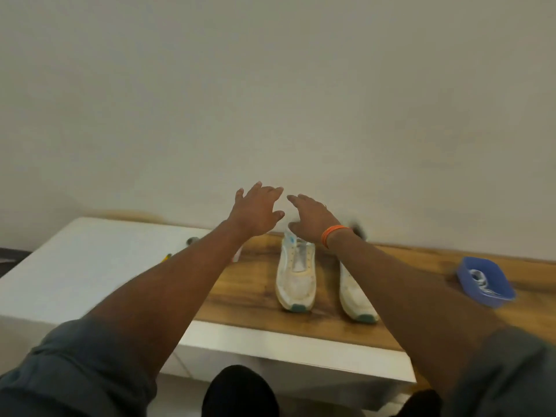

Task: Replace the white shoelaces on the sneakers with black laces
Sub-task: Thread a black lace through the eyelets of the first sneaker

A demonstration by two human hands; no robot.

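Two white sneakers stand side by side on the wooden tabletop (249, 284), toes toward me. The left sneaker (296, 281) is fully visible and shows no lace. My right forearm partly covers the right sneaker (356, 299). My left hand (257, 213) and my right hand (310, 219) are stretched out above the heels, fingers spread, holding nothing. An orange band circles my right wrist. A blue tray (469, 281) at the right holds white laces (480, 281).
A white surface (75, 266) adjoins the wood on the left, with small blurred items near its far edge. A dark blurred object (358, 228) sits behind my right wrist by the wall. My dark knees show at the bottom.
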